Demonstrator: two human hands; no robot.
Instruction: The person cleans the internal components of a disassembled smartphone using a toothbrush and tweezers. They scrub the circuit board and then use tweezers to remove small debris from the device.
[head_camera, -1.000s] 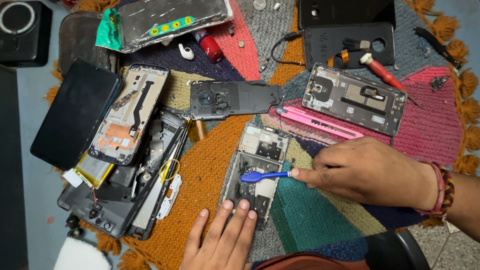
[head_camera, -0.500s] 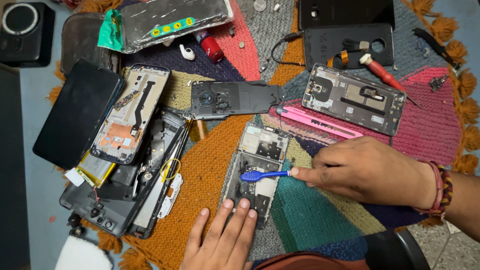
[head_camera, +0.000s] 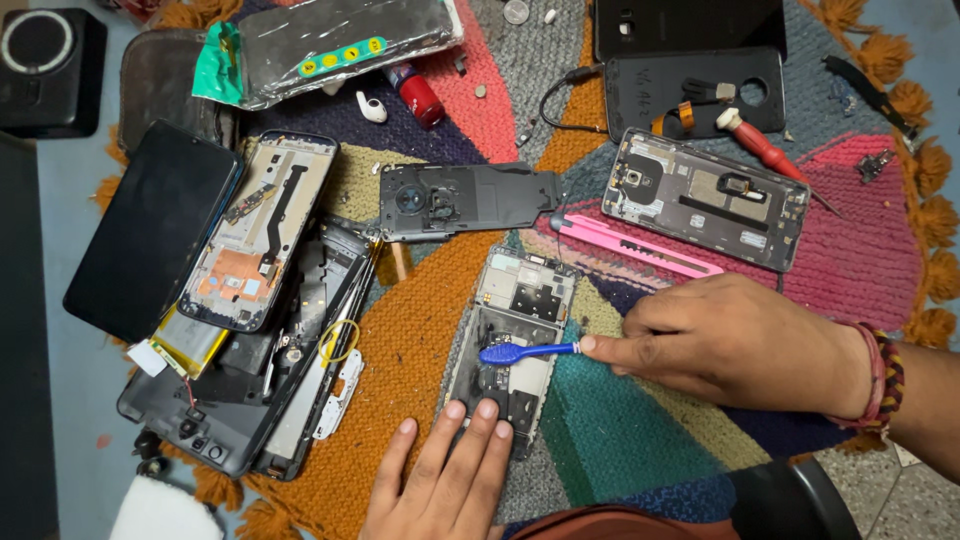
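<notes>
Opened phone (head_camera: 515, 335) lies mid-rug (head_camera: 640, 440), back off, grey frame w/ boards exposed. Right hand (head_camera: 730, 340) fingers pinch blue brush (head_camera: 525, 351), bristles on phone's middle. Left hand (head_camera: 445, 480) fingers flat, spread, pressing its lower end.

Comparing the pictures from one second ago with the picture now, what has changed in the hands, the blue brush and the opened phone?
Almost nothing visibly changed. The right hand still holds the blue brush with its head on the opened phone frame, at the same spot. The left hand still presses the frame's lower end with its fingertips. The pink utility knife, the red screwdriver and the pile of phone parts at the left have not moved.
</notes>
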